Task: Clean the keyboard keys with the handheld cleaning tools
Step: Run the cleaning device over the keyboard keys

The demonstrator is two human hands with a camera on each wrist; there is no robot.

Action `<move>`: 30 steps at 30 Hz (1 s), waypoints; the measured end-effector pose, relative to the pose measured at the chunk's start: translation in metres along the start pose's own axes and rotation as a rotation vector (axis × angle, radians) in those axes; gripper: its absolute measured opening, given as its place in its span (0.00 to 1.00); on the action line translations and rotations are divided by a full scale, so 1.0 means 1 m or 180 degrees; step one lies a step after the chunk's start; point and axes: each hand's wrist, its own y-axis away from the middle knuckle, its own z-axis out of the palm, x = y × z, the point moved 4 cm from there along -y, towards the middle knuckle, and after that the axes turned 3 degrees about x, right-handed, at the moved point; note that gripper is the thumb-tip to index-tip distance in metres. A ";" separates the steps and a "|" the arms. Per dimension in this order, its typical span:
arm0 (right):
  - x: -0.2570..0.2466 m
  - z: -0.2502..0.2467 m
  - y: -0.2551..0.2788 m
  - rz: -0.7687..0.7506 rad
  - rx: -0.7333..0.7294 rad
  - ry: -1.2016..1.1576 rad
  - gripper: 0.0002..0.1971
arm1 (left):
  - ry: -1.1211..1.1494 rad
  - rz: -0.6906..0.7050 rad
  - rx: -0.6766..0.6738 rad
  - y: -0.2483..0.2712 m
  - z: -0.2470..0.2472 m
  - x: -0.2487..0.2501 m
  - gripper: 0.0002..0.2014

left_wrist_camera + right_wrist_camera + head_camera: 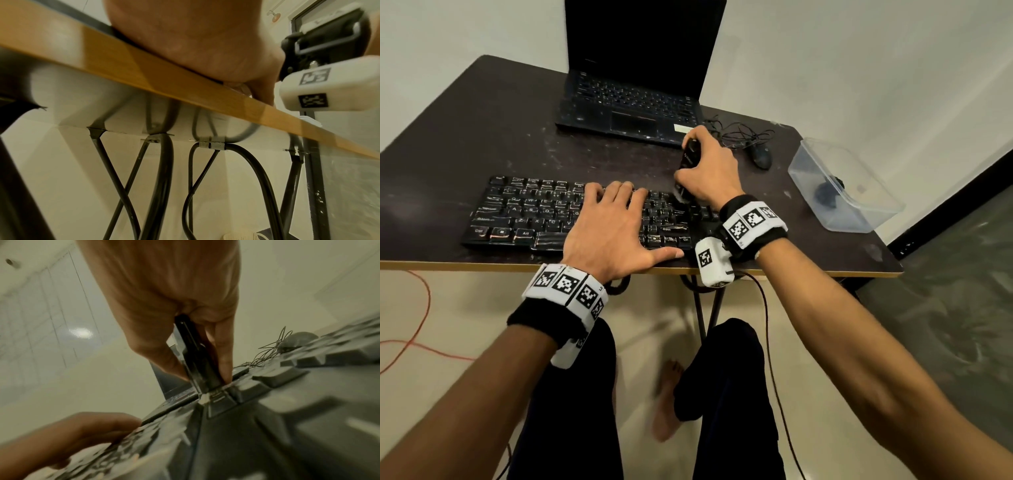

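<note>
A black keyboard [524, 212] with dusty, white-smeared keys lies near the front edge of the dark table [465, 137]. My left hand [613, 226] lies flat on its middle keys, fingers spread and straight, thumb along the front edge. My right hand [709, 171] grips a black handheld cleaning tool [688, 161] held upright, its lower end down on the keys at the keyboard's right part. In the right wrist view the tool [195, 356] sits between thumb and fingers, its tip touching the keys [218, 397]. The left wrist view shows only the palm [205, 40] on the table edge.
An open black laptop [633, 96] stands behind the keyboard. A wired mouse [762, 156] with a tangled cable lies right of it. A clear plastic box [842, 185] with a dark object inside sits at the table's right end. Table legs and cables hang below.
</note>
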 end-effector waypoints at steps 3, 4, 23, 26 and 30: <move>-0.004 -0.001 0.002 -0.0108 -0.0196 -0.0001 0.21 | -0.0016 -0.0034 0.0005 -0.001 0.001 -0.002 0.65; -0.003 -0.002 0.004 -0.0149 -0.0305 0.0059 0.21 | -0.0003 -0.0024 -0.0020 0.000 0.002 -0.001 0.66; 0.069 -0.061 0.019 0.0052 0.0060 0.0244 0.22 | -0.0005 -0.0027 -0.0065 0.000 0.000 -0.002 0.68; 0.071 -0.064 0.020 -0.0003 -0.0039 0.0272 0.22 | -0.0010 -0.0004 -0.0052 0.001 0.002 -0.001 0.68; 0.075 -0.067 0.021 0.0024 0.0140 0.0091 0.23 | 0.0000 -0.0016 -0.0043 0.000 0.000 -0.004 0.67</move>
